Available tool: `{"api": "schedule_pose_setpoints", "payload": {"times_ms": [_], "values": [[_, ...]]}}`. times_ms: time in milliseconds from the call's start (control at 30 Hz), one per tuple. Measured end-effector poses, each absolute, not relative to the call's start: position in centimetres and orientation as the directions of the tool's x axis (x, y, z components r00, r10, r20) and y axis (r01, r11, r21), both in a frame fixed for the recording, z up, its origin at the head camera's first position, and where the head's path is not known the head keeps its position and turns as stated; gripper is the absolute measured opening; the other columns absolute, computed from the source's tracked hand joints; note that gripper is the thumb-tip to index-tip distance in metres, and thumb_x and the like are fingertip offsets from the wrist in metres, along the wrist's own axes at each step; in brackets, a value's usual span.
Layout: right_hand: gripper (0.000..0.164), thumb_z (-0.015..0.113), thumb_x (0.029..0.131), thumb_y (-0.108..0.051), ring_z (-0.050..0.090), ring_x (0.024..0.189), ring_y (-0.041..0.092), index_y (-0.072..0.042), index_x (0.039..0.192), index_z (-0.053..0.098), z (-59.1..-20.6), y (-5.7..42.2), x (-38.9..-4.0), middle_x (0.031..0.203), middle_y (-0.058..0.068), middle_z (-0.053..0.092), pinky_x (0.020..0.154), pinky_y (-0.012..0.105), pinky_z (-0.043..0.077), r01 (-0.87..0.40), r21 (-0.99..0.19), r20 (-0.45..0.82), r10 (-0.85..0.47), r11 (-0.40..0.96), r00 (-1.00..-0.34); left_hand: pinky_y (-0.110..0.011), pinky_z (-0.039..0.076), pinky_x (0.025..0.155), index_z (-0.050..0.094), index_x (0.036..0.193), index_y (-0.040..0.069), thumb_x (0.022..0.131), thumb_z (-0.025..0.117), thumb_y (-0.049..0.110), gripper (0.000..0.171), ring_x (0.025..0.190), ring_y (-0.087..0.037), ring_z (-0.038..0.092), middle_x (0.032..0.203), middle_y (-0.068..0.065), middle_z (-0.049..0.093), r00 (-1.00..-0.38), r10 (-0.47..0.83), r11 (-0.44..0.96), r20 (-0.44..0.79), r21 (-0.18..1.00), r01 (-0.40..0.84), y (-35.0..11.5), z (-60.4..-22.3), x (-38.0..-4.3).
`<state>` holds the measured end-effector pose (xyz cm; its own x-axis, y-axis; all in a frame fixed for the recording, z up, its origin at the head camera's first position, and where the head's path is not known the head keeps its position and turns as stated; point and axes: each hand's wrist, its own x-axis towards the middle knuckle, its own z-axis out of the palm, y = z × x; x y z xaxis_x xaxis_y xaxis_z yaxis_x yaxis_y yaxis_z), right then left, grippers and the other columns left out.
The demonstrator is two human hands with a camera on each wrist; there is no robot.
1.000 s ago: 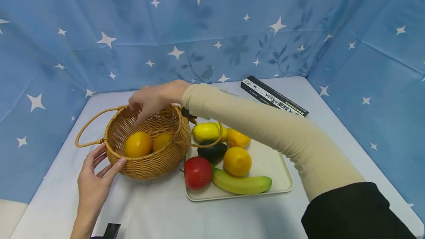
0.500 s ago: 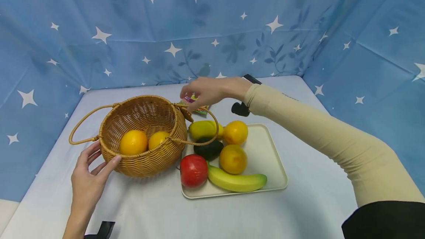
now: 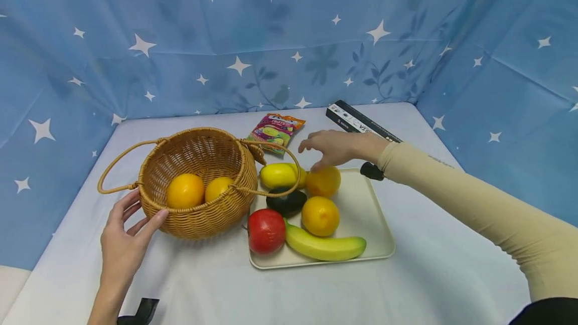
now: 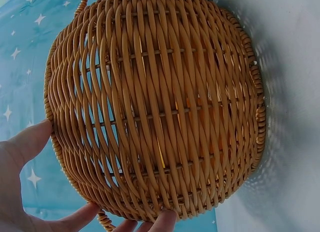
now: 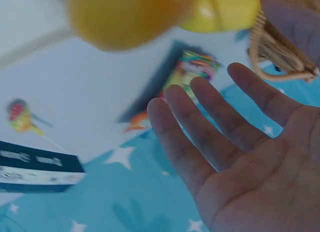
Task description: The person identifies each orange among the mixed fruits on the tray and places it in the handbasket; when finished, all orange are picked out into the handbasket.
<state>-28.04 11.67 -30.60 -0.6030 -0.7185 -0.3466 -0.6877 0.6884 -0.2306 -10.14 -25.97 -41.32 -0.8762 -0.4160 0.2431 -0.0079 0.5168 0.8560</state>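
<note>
A wicker basket (image 3: 189, 224) stands at the left, tilted toward me, with two oranges (image 3: 185, 192) inside. My left hand (image 3: 122, 245) holds its near left side, thumb at the rim (image 4: 32, 139) and fingers along the wall. My right hand (image 3: 331, 147) hovers with spread fingers over the back of a cream tray (image 3: 368, 214), holding nothing. Just beneath it lies an orange-coloured fruit (image 3: 325, 184). Also on the tray are another such fruit (image 3: 320, 217), a yellow fruit (image 3: 276, 175), a dark avocado (image 3: 286, 202), a red apple (image 3: 266, 232) and a banana (image 3: 325, 246).
Behind the tray lie a colourful snack bag (image 3: 275, 132) and a long black pasta box (image 3: 356, 119). One basket handle (image 3: 295, 164) overhangs the tray's left end. A lollipop (image 5: 20, 117) shows in the right wrist view. Blue star-printed cloth (image 3: 271, 39) walls the table.
My right hand has come out from over the basket and moved right, to above the back of the tray. My left hand has stayed on the basket.
</note>
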Motion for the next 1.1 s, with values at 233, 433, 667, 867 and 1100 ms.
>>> {"api": "schedule_pose_setpoints", "payload": {"times_ms": [233,433,667,867,1100], "values": [[0.051,0.074,0.085,-0.019,0.053,0.116,0.035,-0.006,0.130,0.055,-33.5,14.3,-27.7,0.127,0.017,0.056,0.102,0.051,0.044,-0.689,-0.261,-0.321,-0.734,0.676,-0.598,0.001,0.045,0.080,0.041,0.145,0.022,0.082,0.077,0.019,0.072,0.124,-0.016,0.045,0.142,-0.004,0.044,-0.869,-0.408,0.548,0.278,0.837,0.010,-28.0,-44.4,-10.9],[0.055,0.078,0.078,-0.013,0.054,0.111,0.032,-0.005,0.128,0.058,-35.2,15.2,-26.9,0.124,0.016,0.057,0.101,0.049,0.046,-0.722,-0.300,-0.232,-0.781,0.624,-0.579,0.002,0.044,0.081,0.041,0.144,0.011,0.083,0.075,0.011,0.069,0.124,-0.019,0.044,0.140,-0.012,0.043,-0.876,-0.437,0.488,0.203,0.872,-0.042,-25.0,-40.4,-9.5],[0.057,0.086,0.069,-0.021,0.056,0.105,0.028,-0.010,0.120,0.063,-36.2,15.3,-26.9,0.117,0.010,0.059,0.094,0.047,0.050,-0.761,-0.257,-0.156,-0.802,0.596,-0.576,0.003,0.043,0.081,0.041,0.145,0.011,0.084,0.074,0.011,0.069,0.124,-0.023,0.044,0.140,-0.011,0.044,-0.878,-0.432,0.501,0.207,0.864,-0.042,-25.0,-40.0,-9.4],[0.063,0.086,0.069,-0.029,0.056,0.100,0.027,-0.011,0.124,0.060,-36.8,14.9,-26.9,0.117,0.011,0.057,0.089,0.045,0.051,-0.763,-0.250,-0.172,-0.803,0.596,-0.570,0.004,0.042,0.079,0.042,0.144,0.012,0.083,0.075,0.010,0.069,0.123,-0.021,0.045,0.139,-0.009,0.045,-0.866,-0.456,0.501,0.207,0.864,-0.057,-25.1,-39.8,-9.3],[0.066,0.084,0.070,-0.026,0.055,0.097,0.025,-0.009,0.128,0.056,-37.5,15.3,-26.8,0.114,0.010,0.055,0.089,0.043,0.051,-0.741,-0.289,-0.215,-0.795,0.606,-0.567,0.004,0.042,0.080,0.040,0.145,0.010,0.084,0.075,0.012,0.070,0.126,-0.029,0.043,0.141,-0.012,0.043,-0.878,-0.431,0.506,0.207,0.861,-0.045,-25.0,-39.9,-9.7]]}}
